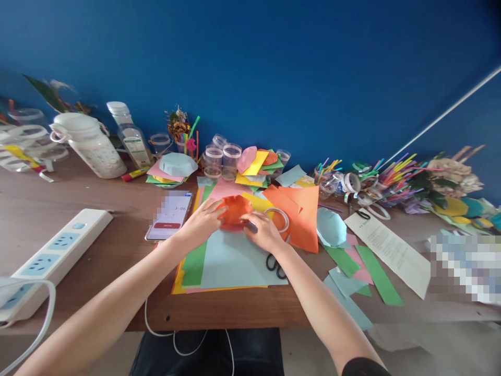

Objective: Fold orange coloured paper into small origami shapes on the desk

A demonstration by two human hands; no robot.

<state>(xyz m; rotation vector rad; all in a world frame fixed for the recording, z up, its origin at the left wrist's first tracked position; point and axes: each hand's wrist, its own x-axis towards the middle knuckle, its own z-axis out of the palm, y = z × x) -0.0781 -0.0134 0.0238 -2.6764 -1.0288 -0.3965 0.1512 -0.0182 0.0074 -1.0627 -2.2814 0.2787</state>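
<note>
A round piece of orange paper (236, 209) with folded, crinkled edges lies between my hands, over a stack of coloured sheets. My left hand (206, 216) grips its left edge with thumb and fingers. At its lower right edge, my right hand (264, 230) pinches the paper; a small dark patch by those fingers is too unclear to name. Beneath are a light blue sheet (238, 261) and green, yellow and pink ones. A white tape roll (287, 222) lies just beyond my right hand. Scissors with black handles (276, 265) are partly hidden by my right wrist.
A phone (170, 216) lies left of the sheets, with a power strip (58, 258) farther left. Orange sheets (305, 216), a light blue folded round (331, 227) and green strips (379, 274) lie right. Bottles, clear cups (231, 159) and pipe cleaners (403, 175) line the wall.
</note>
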